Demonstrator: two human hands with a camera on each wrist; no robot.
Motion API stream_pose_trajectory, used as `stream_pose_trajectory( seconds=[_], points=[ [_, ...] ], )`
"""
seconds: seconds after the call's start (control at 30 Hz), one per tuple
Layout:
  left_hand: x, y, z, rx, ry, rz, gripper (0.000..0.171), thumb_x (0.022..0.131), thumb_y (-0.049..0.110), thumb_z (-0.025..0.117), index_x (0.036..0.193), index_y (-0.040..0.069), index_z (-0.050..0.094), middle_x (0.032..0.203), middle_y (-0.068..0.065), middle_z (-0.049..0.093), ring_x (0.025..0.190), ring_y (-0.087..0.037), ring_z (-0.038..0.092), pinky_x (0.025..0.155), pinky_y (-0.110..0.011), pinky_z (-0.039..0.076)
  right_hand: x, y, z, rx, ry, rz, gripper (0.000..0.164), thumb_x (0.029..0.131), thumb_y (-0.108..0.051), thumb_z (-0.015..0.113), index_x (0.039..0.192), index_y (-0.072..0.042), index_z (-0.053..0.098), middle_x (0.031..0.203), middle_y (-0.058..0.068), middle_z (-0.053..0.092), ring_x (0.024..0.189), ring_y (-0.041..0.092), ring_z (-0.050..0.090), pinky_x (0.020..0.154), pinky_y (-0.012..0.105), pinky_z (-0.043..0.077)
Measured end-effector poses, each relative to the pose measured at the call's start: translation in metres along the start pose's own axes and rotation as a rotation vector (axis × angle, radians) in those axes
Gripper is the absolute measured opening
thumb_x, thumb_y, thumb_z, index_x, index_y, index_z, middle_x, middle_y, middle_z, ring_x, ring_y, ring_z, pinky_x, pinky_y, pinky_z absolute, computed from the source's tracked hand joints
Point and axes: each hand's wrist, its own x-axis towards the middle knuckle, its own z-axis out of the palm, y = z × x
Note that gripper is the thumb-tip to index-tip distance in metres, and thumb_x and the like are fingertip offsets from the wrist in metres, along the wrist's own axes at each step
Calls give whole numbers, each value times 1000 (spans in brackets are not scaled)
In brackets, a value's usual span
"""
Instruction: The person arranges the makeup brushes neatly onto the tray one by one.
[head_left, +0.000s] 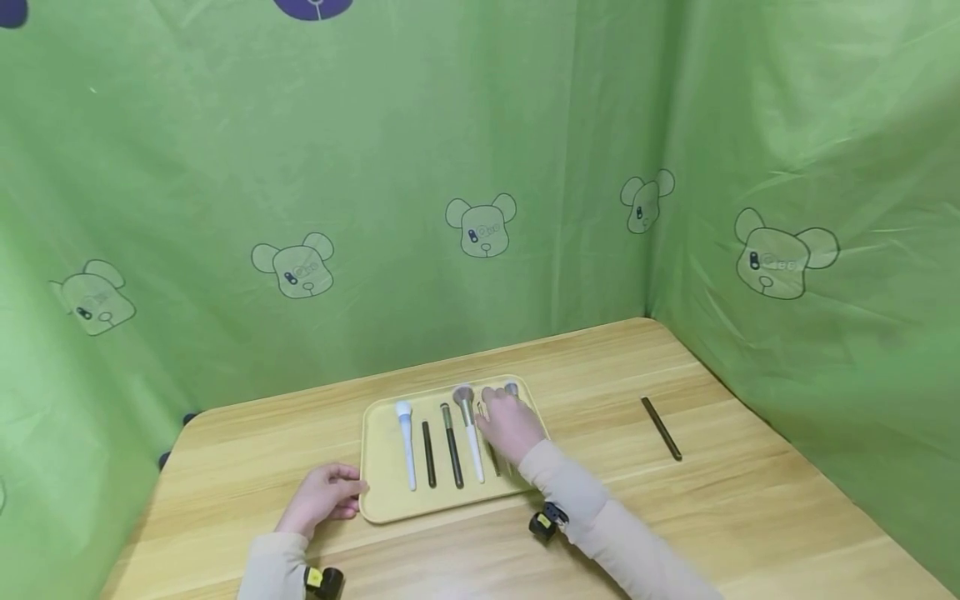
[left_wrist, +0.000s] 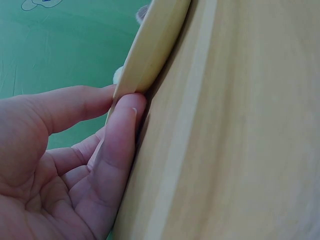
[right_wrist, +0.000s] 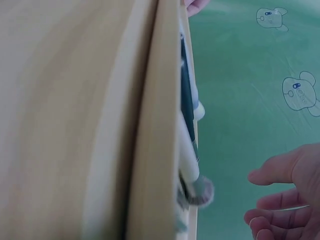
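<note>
A yellow tray (head_left: 386, 510) lies on the table with several makeup brushes side by side in it. My left hand (head_left: 322, 498) pinches its near left corner; in the left wrist view the thumb and a finger (left_wrist: 120, 130) close on the rim. Over the tray's right part is my right hand (head_left: 512, 423), and in the right wrist view its fingers are apart and loosely bent, holding nothing. A white-handled fluffy brush (head_left: 470, 429) lies just left of that hand. Farther left are a dark-handled brush (head_left: 452, 446), a black stick (head_left: 428, 454) and a white-and-blue brush (head_left: 407, 442). The hand partly hides the rightmost brushes.
On the wooden table (head_left: 720, 508), a dark slim stick (head_left: 662, 428) lies to the right of the tray. A green curtain (head_left: 390, 150) with bear faces stands behind the table and along its sides.
</note>
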Motion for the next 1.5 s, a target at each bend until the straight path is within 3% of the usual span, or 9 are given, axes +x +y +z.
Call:
stream_pose_trajectory(
  seconds=[0.33,0.57,1.1,1.33,1.5],
  points=[
    [0,0,1,-1,-6,-4,40,75,16,68,106,-4,52,75,-8,62,60,-14,60,59,-28,56,-14,31,-11,-12,62,-45,38,75,-23,69,104,-3,57,90,12,64,71,22,62,58,28,55],
    [0,0,2,1,-8,1,40,76,16,68,106,-4,52,75,-8,63,61,-14,60,59,-28,56,-21,55,-24,4,63,15,32,76,-22,68,100,-3,59,82,10,63,68,21,60,56,29,54],
    [1,-3,2,4,-13,0,40,76,16,68,106,-5,51,74,-7,63,60,-14,60,58,-28,55,-17,121,-59,49,97,150,36,80,-26,65,101,1,57,91,20,62,70,31,61,62,42,54],
    [1,-3,1,7,-8,0,40,76,16,68,107,-4,51,75,-7,63,61,-14,60,58,-28,55,-17,155,-76,71,41,234,43,81,-31,62,105,4,53,90,23,60,75,33,59,67,46,50],
    [1,-3,0,2,-6,-4,41,76,16,68,107,-4,51,76,-8,63,61,-14,60,59,-28,55,-19,181,-87,82,-28,287,48,82,-33,61,108,5,51,83,20,59,71,29,57,62,44,48]
  ],
)
